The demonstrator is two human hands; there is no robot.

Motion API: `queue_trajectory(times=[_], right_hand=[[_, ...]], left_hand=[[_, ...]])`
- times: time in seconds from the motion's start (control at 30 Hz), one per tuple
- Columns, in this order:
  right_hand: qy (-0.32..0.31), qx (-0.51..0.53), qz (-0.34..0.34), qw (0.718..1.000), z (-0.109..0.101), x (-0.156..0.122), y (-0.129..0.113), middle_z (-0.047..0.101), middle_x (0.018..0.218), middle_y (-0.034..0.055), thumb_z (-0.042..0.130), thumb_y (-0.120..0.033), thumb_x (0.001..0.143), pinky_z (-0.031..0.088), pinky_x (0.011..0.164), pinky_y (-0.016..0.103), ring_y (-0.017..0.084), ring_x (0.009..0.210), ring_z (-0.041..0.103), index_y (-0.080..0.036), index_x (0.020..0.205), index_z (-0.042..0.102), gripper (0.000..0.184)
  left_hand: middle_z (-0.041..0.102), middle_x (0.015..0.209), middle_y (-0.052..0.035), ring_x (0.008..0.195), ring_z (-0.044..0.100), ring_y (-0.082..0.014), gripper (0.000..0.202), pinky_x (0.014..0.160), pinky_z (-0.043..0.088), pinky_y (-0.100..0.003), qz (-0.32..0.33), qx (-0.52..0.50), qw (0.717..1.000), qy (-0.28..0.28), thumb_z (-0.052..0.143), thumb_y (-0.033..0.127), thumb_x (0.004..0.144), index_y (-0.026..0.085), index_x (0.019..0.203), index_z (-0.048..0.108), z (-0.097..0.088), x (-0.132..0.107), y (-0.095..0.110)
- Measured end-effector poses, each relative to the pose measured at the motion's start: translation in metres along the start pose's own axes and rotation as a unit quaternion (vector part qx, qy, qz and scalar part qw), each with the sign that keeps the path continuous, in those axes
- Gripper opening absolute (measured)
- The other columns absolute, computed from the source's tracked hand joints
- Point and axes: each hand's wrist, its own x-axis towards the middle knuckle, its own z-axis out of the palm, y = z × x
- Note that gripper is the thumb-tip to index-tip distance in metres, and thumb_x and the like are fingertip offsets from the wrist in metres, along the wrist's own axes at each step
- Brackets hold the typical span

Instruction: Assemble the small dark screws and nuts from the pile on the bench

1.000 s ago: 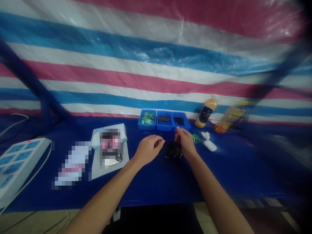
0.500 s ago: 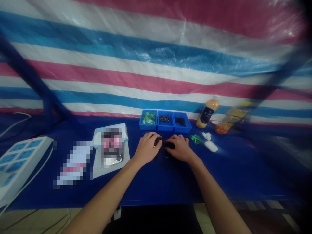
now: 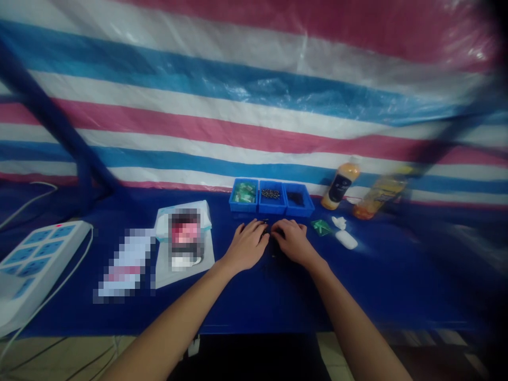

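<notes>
My left hand (image 3: 246,245) and my right hand (image 3: 292,242) rest side by side on the blue table (image 3: 278,296), fingertips almost touching. Both have their fingers curled down and pressed together. A small black part shows at the left hand's fingertips. My right hand covers a heap of small black parts, so what its fingers hold is hidden. Just beyond the hands stand three blue bins: one with green packets (image 3: 243,194), one with small dark metal parts (image 3: 271,196), and one with black parts (image 3: 298,199).
A green packet (image 3: 321,227) and a white oblong case (image 3: 346,239) lie right of my hands. Two orange drink bottles (image 3: 340,185) (image 3: 377,197) stand at the back right. A white sheet with a pouch (image 3: 183,241) and a power strip (image 3: 34,262) lie left. A striped tarp hangs behind.
My right hand came down from near the bins onto the heap of black parts. Both hands moved closer together and their fingers curled over the parts.
</notes>
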Motion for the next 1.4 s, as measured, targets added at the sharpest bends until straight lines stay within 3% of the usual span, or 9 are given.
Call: queue_trajectory(times=[0.3, 0.67, 0.9, 1.03, 1.17, 1.23, 1.3, 1.37, 1.4], right_hand=[[0.079, 0.162, -0.026, 0.983, -0.008, 0.003, 0.001, 0.072, 0.093, 0.0015, 0.059, -0.025, 0.087, 0.044, 0.083, 0.032, 0.019, 0.087, 0.064, -0.025, 0.1, 0.068, 0.016], [0.035, 0.3, -0.004, 0.953, -0.007, 0.004, -0.002, 0.072, 0.088, 0.0031, 0.06, -0.037, 0.087, 0.047, 0.078, 0.029, 0.018, 0.083, 0.066, -0.02, 0.106, 0.064, 0.026], [0.011, 0.223, 0.025, 0.974, -0.008, 0.003, -0.006, 0.064, 0.074, -0.0004, 0.043, -0.049, 0.094, 0.042, 0.071, 0.026, 0.015, 0.071, 0.057, -0.019, 0.078, 0.064, 0.04], [-0.001, 0.26, 0.029, 0.965, -0.01, 0.004, -0.007, 0.058, 0.068, -0.0019, 0.044, -0.048, 0.094, 0.039, 0.065, 0.024, 0.013, 0.067, 0.052, -0.018, 0.072, 0.059, 0.04], [0.002, 0.306, 0.076, 0.949, -0.008, 0.007, -0.002, 0.053, 0.061, -0.0019, 0.048, -0.05, 0.09, 0.038, 0.059, 0.025, 0.013, 0.06, 0.048, -0.018, 0.064, 0.055, 0.042], [0.048, 0.328, 0.11, 0.937, -0.007, 0.01, 0.005, 0.055, 0.061, -0.0011, 0.051, -0.053, 0.088, 0.04, 0.061, 0.026, 0.014, 0.06, 0.051, -0.018, 0.069, 0.058, 0.04], [0.139, 0.366, 0.138, 0.91, -0.008, 0.012, 0.015, 0.062, 0.068, 0.0007, 0.057, -0.055, 0.085, 0.044, 0.066, 0.028, 0.017, 0.067, 0.058, -0.018, 0.096, 0.06, 0.038], [0.193, 0.372, 0.157, 0.894, -0.01, 0.013, 0.023, 0.066, 0.075, 0.003, 0.062, -0.056, 0.081, 0.046, 0.065, 0.03, 0.019, 0.07, 0.061, -0.017, 0.12, 0.051, 0.056], [0.209, 0.356, 0.166, 0.895, -0.012, 0.013, 0.026, 0.066, 0.074, 0.0033, 0.061, -0.056, 0.081, 0.045, 0.065, 0.031, 0.02, 0.069, 0.06, -0.017, 0.122, 0.05, 0.057]], left_hand=[[0.061, 0.122, -0.0055, 0.117, 0.052, -0.0234, 0.028, 0.099, 0.041, -0.043, 0.019, -0.061, 0.992, 0.106, 0.047, 0.036, 0.097, 0.024, 0.118, 0.06, -0.01, 0.007, 0.005], [0.07, 0.098, -0.0014, 0.095, 0.061, -0.0204, 0.011, 0.085, 0.044, -0.037, 0.054, -0.082, 0.984, 0.15, 0.059, 0.026, 0.091, 0.023, 0.094, 0.069, -0.014, 0.009, 0.004], [0.072, 0.09, -0.0006, 0.088, 0.064, -0.0179, 0.009, 0.08, 0.049, -0.032, 0.058, -0.153, 0.968, 0.191, 0.062, 0.025, 0.089, 0.022, 0.092, 0.07, -0.018, 0.009, 0.006], [0.072, 0.09, -0.0008, 0.09, 0.064, -0.0175, 0.009, 0.083, 0.05, -0.032, 0.069, -0.175, 0.963, 0.195, 0.062, 0.025, 0.089, 0.022, 0.091, 0.07, -0.02, 0.008, 0.009], [0.069, 0.103, -0.0025, 0.097, 0.063, -0.0181, 0.018, 0.09, 0.049, -0.034, 0.044, -0.179, 0.965, 0.186, 0.056, 0.03, 0.093, 0.022, 0.103, 0.068, -0.022, 0.007, 0.011], [0.068, 0.106, -0.0032, 0.097, 0.063, -0.0177, 0.021, 0.09, 0.049, -0.033, 0.029, -0.185, 0.965, 0.184, 0.052, 0.032, 0.095, 0.022, 0.105, 0.067, -0.024, 0.008, 0.011], [0.068, 0.102, -0.0032, 0.095, 0.063, -0.0176, 0.022, 0.089, 0.049, -0.033, 0.021, -0.182, 0.966, 0.181, 0.05, 0.033, 0.096, 0.021, 0.099, 0.068, -0.025, 0.008, 0.008], [0.068, 0.098, -0.0032, 0.094, 0.063, -0.0183, 0.023, 0.088, 0.049, -0.033, 0.012, -0.171, 0.969, 0.18, 0.049, 0.033, 0.096, 0.021, 0.093, 0.068, -0.025, 0.009, 0.005], [0.068, 0.098, -0.0033, 0.093, 0.063, -0.0185, 0.023, 0.087, 0.049, -0.034, 0.007, -0.167, 0.97, 0.177, 0.048, 0.033, 0.095, 0.02, 0.092, 0.068, -0.024, 0.009, 0.003]])
